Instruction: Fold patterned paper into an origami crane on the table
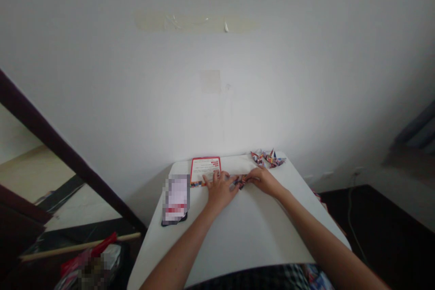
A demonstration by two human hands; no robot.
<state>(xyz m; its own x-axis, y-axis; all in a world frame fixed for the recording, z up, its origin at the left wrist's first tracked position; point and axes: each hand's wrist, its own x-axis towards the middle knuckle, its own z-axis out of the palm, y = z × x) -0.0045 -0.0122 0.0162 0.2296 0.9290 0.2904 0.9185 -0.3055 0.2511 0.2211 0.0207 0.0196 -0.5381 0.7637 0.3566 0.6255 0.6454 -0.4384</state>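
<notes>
My left hand lies on the white table with its fingers spread, the fingertips over the lower edge of a red-bordered printed sheet. Its thumb reaches to a small folded piece of colourful printed paper. From the other side, my right hand pinches that folded paper between its bent fingers. Part of the paper is covered by both hands, so its full shape cannot be made out. Beyond my right hand, origami paper cranes with pointed tips rest at the back right corner.
A phone, partly blurred out, lies at the left of the white table. The table's back edge meets a wall. Bags and a wooden stick are down at the left; a cable hangs at the right.
</notes>
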